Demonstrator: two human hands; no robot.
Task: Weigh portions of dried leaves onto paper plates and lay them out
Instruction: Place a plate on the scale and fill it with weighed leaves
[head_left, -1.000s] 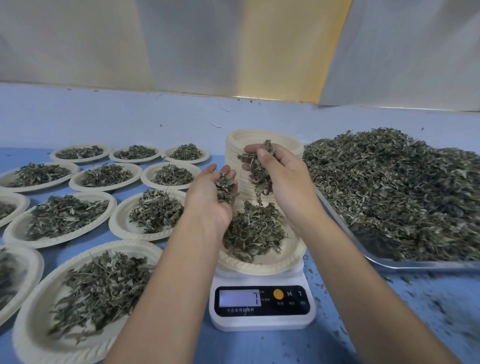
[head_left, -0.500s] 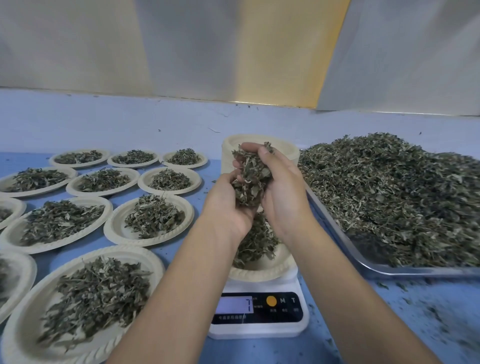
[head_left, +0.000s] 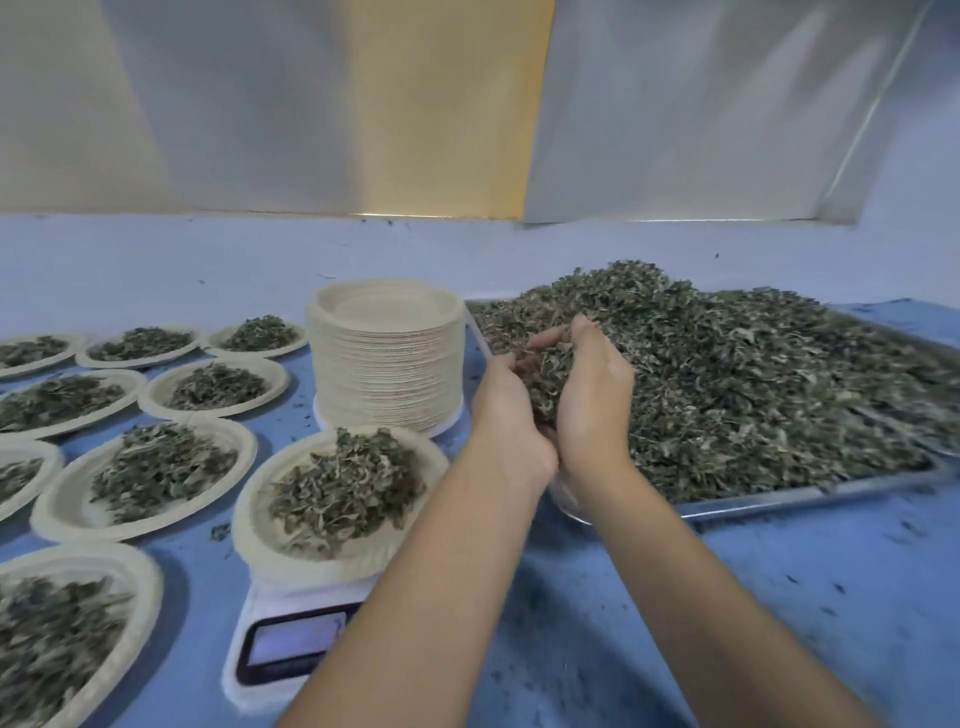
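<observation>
hands (head_left: 592, 400) cupped around leaves (head_left: 545, 375)

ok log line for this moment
left hand + right hand cup dried green leaves over silver tray | cream paper plate loaded on white scale

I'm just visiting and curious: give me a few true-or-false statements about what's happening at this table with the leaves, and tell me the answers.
1. The left hand and the right hand are cupped together around a handful of leaves. True.
2. The plate on the scale is empty. False: it holds a heap of leaves.
3. A stack of unused plates stands behind the scale, left of the metal tray. True.
4. The hands are above the scale. False: they are over the near left part of the tray's leaf pile.
5. The filled plates lie left of the scale. True.
</observation>
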